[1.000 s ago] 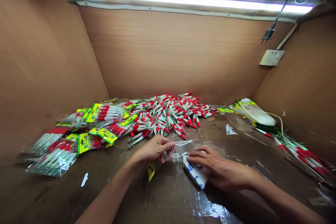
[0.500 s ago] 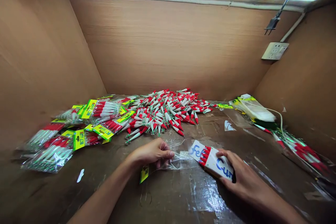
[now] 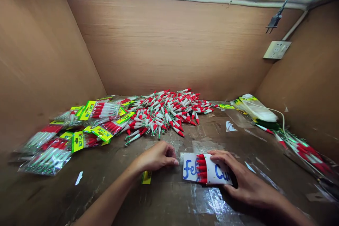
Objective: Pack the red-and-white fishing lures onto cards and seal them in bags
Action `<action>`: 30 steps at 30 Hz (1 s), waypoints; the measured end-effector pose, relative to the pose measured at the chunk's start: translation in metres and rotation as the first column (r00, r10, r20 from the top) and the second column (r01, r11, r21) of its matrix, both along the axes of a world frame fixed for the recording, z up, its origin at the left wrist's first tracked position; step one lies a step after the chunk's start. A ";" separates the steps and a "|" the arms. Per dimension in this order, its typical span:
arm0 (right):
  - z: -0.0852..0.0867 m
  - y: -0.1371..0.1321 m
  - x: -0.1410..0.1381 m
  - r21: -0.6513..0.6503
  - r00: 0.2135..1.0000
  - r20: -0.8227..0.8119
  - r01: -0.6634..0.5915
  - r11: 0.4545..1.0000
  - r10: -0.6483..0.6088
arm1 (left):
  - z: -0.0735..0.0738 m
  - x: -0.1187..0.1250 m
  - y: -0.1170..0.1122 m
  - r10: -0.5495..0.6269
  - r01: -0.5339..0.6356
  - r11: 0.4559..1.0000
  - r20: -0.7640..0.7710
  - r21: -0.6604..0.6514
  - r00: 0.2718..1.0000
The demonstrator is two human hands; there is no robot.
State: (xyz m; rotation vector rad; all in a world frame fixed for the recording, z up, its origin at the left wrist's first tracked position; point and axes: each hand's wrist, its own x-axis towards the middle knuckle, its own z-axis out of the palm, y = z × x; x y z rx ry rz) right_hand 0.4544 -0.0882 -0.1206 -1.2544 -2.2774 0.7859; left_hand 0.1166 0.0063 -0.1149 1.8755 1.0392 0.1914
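Observation:
My right hand (image 3: 238, 176) grips a folded white card holder (image 3: 215, 173) with blue handwriting, thumb below and fingers above. Several red-tipped fishing lures (image 3: 201, 169) lie side by side in it, their red ends showing over the card's left flap. Just left of the card, my left hand (image 3: 161, 157) is closed in a pinch on a clear plastic bag, whose film hardly shows against the table. The bag's yellow header (image 3: 146, 177) shows below my left wrist. Fingertips of my left hand are close to the card's left edge.
A heap of loose red-and-white lures (image 3: 166, 113) lies at the back. Filled bags (image 3: 87, 141) are piled on the left. Flat bags (image 3: 261, 111) and more lures (image 3: 307, 152) lie on the right. A plug (image 3: 272, 23) hangs above a wall socket (image 3: 277, 49).
The card holder has moved left, closer to my left hand, and turned from slanted to nearly level. The bag's film, visible earlier at my left fingers, is now hard to see.

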 end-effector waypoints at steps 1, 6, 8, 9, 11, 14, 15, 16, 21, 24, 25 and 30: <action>0.000 0.001 -0.001 -0.005 1.000 -0.001 -0.003 1.000 0.003 | 0.001 0.002 -0.001 -0.011 0.011 1.000 -0.009 0.025 1.000; 0.003 0.008 -0.007 -0.012 0.999 0.021 -0.046 0.999 0.046 | 0.008 0.014 -0.012 0.032 0.027 0.822 -0.093 0.568 0.995; 0.002 0.011 -0.010 -0.029 0.998 0.032 -0.050 0.998 0.050 | 0.010 0.019 -0.020 0.103 0.027 0.689 -0.134 0.725 0.986; 0.001 0.011 -0.011 -0.036 0.998 0.032 -0.046 0.998 0.048 | 0.010 0.022 -0.025 0.121 0.032 0.670 -0.152 0.742 0.981; -0.002 0.012 -0.012 -0.039 0.999 0.020 -0.032 0.999 0.033 | 0.008 0.028 -0.039 0.110 0.041 0.701 -0.165 0.712 0.980; -0.008 0.012 -0.011 -0.038 1.000 -0.012 -0.018 0.999 0.017 | 0.003 0.040 -0.062 0.091 0.053 0.755 -0.185 0.653 0.978; -0.010 0.012 -0.010 -0.044 1.000 -0.022 -0.015 0.999 0.014 | 0.001 0.044 -0.069 0.112 0.054 0.753 -0.209 0.656 0.972; -0.011 0.012 -0.009 -0.050 0.999 -0.033 -0.013 0.999 0.012 | 0.000 0.050 -0.075 0.145 0.052 0.744 -0.237 0.666 0.961; -0.016 0.013 -0.007 -0.040 0.997 -0.073 -0.017 0.999 0.014 | 0.000 0.070 -0.086 0.249 0.013 0.732 -0.285 0.681 0.926; -0.017 0.014 -0.005 -0.033 0.996 -0.082 -0.039 0.999 0.036 | 0.000 0.073 -0.082 0.210 0.012 0.739 -0.248 0.673 0.946; -0.017 0.014 -0.005 -0.030 0.995 -0.086 -0.044 0.999 0.041 | 0.000 0.073 -0.081 0.202 -0.001 0.742 -0.223 0.670 0.954; -0.018 0.014 -0.004 -0.014 0.996 -0.084 -0.024 1.000 0.023 | -0.003 0.076 -0.095 0.262 -0.180 0.734 -0.029 0.655 0.965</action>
